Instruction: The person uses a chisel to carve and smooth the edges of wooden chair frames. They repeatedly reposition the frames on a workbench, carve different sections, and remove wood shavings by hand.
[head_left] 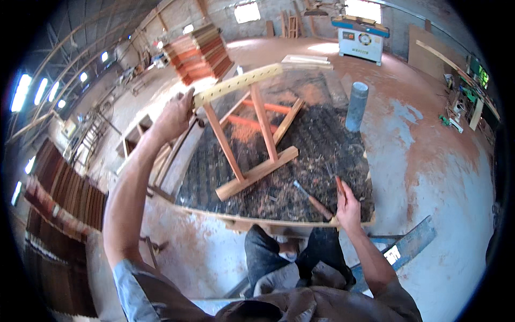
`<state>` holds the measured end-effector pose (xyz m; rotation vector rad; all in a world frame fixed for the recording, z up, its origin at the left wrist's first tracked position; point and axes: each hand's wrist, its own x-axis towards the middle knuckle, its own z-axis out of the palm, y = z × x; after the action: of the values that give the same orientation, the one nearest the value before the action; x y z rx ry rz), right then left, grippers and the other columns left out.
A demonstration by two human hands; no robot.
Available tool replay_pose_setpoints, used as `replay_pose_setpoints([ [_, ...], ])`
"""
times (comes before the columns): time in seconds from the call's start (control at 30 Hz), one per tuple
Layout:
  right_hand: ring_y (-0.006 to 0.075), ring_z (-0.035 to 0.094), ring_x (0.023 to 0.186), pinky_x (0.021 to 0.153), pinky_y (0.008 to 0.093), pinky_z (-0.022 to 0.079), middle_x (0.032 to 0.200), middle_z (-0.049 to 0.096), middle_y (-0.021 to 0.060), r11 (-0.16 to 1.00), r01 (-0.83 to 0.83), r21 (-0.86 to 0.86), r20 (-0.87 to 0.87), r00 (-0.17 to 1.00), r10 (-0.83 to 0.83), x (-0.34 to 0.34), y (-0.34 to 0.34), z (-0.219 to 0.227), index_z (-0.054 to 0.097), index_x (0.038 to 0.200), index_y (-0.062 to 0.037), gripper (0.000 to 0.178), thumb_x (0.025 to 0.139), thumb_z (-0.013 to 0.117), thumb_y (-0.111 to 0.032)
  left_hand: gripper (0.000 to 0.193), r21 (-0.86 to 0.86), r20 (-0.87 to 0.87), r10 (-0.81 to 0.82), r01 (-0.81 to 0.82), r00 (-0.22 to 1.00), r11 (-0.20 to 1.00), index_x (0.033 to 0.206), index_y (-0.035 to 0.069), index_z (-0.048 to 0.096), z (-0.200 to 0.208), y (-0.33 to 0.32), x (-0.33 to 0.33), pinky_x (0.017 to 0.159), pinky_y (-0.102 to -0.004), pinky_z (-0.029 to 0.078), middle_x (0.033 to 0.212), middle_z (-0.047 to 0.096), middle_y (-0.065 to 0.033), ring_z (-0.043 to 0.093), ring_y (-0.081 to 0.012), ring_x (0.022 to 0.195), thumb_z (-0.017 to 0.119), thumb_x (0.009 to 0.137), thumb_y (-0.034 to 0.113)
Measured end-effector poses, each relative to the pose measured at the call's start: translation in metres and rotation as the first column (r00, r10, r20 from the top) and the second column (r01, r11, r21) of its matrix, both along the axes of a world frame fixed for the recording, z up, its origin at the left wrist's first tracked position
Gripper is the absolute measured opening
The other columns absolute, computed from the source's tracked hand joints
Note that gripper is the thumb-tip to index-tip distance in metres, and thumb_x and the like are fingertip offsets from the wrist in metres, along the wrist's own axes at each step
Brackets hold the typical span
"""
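A wooden frame stands tilted on the dark worktable (198, 190). Its pale top rail (238, 80) has a row of holes, two reddish uprights (263, 121) run down from it, and a plain bottom rail (260, 173) rests on the tabletop. My left hand (174, 115) is closed round the left end of the holed rail. Over the table's near right corner, my right hand (348, 208) grips a slim tool with a reddish handle (339, 185); its thin metal end is blurred. A chisel-like tool with a wooden handle (320, 207) lies just left of that hand.
Behind the frame lie more orange and brown wooden pieces (289, 121) among sawdust. A grey cylinder (357, 107) stands at the table's right edge. Stacked wooden parts (198, 53) and a white-and-blue machine (360, 40) stand farther back. Dark slatted stacks (70, 201) rise at left.
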<state>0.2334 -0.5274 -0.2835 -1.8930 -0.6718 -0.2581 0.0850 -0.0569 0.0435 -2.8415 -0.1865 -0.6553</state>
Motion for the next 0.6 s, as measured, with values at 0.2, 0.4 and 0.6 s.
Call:
replay_pose_setpoints([
  [0.2, 0.0406, 0.074, 0.088, 0.074, 0.0463, 0.057, 0.101, 0.074, 0.0241, 0.993, -0.034, -0.115, -0.141, 0.99, 0.017, 0.002, -0.003, -0.002, 0.06, 0.14, -0.0066, 0.036, 0.106, 0.057, -0.016, 0.072, -0.124, -0.133, 0.002, -0.018, 0.991, 0.992, 0.155, 0.006, 0.041, 0.006, -0.067, -0.064, 0.09, -0.0487, 0.051, 0.1, 0.063, -0.0211, 0.062, -0.0391, 0.101, 0.06, 0.086, -0.005],
  [0.4, 0.0363, 0.074, 0.081, 0.074, 0.0443, 0.057, 0.094, 0.074, 0.0208, 0.971, -0.089, -0.221, -0.057, 0.995, 0.078, 0.004, -0.003, 0.001, 0.065, 0.133, -0.0045, 0.034, 0.101, 0.062, -0.015, 0.065, -0.037, -0.244, 0.139, -0.153, 0.96, 0.988, 0.131, 0.002, 0.062, 0.032, -0.096, -0.035, 0.084, -0.0479, 0.056, 0.095, 0.073, -0.0235, 0.073, -0.0379, 0.092, 0.07, 0.095, 0.055],
  [0.6, 0.0407, 0.068, 0.089, 0.08, 0.0484, 0.055, 0.104, 0.07, 0.0194, 0.911, 0.034, -0.411, 0.424, 0.892, 0.158, 0.004, -0.004, 0.026, 0.067, 0.13, -0.004, 0.036, 0.095, 0.066, -0.012, 0.07, -0.255, -0.087, -0.071, 0.047, 0.994, 0.966, 0.106, 0.003, 0.075, 0.02, -0.106, 0.033, 0.076, -0.0463, 0.06, 0.082, 0.075, -0.0139, 0.075, -0.0316, 0.081, 0.064, 0.092, 0.071],
])
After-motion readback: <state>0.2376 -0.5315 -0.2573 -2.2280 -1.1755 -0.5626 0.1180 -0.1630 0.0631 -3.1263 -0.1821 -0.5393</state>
